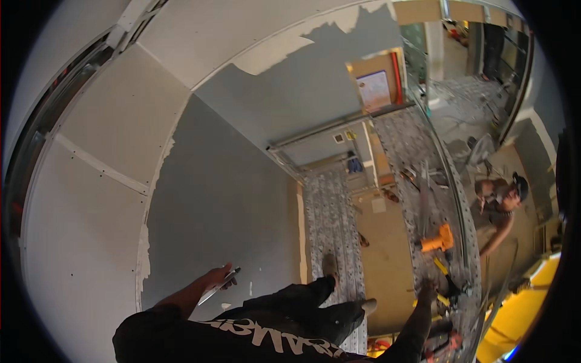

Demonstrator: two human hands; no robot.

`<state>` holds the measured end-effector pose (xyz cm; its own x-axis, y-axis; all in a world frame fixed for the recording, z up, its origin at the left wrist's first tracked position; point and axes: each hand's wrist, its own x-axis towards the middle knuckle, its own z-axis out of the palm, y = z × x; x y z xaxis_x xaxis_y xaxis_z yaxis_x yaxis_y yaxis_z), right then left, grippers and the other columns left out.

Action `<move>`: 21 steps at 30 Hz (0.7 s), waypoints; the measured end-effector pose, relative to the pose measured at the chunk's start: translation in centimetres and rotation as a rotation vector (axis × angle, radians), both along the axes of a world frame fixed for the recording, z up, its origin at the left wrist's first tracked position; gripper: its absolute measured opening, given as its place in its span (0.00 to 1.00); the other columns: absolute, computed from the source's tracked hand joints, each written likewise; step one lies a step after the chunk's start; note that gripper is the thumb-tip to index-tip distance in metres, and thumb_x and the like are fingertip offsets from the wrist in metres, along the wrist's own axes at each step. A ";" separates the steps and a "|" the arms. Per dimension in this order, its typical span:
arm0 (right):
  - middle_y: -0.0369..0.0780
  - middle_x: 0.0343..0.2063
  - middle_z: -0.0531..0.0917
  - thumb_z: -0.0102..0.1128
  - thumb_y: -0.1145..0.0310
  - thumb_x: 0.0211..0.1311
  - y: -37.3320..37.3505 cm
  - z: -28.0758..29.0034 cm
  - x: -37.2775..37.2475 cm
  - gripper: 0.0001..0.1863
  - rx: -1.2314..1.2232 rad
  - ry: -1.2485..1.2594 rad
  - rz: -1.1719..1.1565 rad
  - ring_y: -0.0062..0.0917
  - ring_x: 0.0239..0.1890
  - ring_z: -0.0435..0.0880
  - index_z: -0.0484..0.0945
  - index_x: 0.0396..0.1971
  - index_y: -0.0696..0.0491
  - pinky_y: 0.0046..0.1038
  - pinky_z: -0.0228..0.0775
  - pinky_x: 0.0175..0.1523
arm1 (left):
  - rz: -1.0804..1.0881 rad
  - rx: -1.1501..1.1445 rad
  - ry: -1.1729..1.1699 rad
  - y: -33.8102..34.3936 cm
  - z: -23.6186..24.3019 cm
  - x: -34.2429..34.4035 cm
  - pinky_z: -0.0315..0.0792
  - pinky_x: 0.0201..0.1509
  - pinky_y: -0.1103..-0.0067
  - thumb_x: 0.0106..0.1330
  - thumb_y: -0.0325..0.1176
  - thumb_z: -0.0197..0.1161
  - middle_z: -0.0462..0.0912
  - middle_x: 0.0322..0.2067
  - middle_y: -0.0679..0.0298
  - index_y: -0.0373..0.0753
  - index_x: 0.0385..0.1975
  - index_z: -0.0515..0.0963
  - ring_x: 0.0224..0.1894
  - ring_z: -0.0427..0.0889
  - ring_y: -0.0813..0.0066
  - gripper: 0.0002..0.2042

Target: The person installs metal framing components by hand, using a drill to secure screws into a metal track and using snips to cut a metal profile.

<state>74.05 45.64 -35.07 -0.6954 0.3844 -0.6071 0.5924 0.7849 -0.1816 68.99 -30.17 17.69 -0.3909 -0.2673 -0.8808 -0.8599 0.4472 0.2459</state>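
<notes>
My left hand (221, 276) is closed around a thin silver metal strip (219, 287), held in front of the grey-painted wall. To the right, my right hand (428, 286) reaches down among tools on a perforated metal scaffold plank. Just beside it lies a tool with yellow and black handles (445, 273), and more yellow parts (442, 299) show by the fingers. Whether these fingers grip anything is too small and dark to make out. An orange power tool (438, 239) lies on the plank a little farther off.
I stand on another metal plank (331, 212), with a gap to the floor (387, 260) between the planks. Metal profiles (425, 193) lie on the right plank. Below it at right is another person (502, 196). A red tool (445, 345) lies near the lower edge.
</notes>
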 end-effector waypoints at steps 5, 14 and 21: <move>0.45 0.55 0.73 0.61 0.68 0.58 -3.1 13.2 -3.7 0.24 0.130 0.267 -0.263 0.41 0.58 0.72 0.70 0.56 0.50 0.38 0.67 0.61 | 0.086 0.022 -0.005 0.6 2.8 -1.5 0.68 0.26 0.77 0.74 0.64 0.31 0.74 0.19 0.65 0.34 0.34 0.82 0.20 0.71 0.75 0.39; 0.51 0.55 0.76 0.75 0.63 0.50 -12.7 27.5 -8.6 0.43 -0.192 0.855 -0.660 0.36 0.50 0.80 0.63 0.64 0.61 0.33 0.77 0.49 | -0.083 0.493 0.174 6.0 3.7 -12.3 0.68 0.24 0.79 0.74 0.38 0.47 0.83 0.29 0.62 0.44 0.62 0.71 0.21 0.72 0.81 0.19; 0.41 0.48 0.75 0.68 0.76 0.45 -41.6 60.4 -23.1 0.34 -1.513 0.965 -0.279 0.29 0.53 0.76 0.65 0.56 0.58 0.32 0.67 0.61 | -0.068 1.108 0.285 11.3 8.3 -22.5 0.65 0.19 0.84 0.74 0.41 0.52 0.83 0.47 0.54 0.48 0.73 0.52 0.16 0.67 0.84 0.30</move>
<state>50.93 4.05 25.31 -0.9947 0.0987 0.0278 -0.0702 -0.4574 -0.8865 46.46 -18.89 25.94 -0.5981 0.6296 -0.4959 -0.6920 -0.0937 0.7158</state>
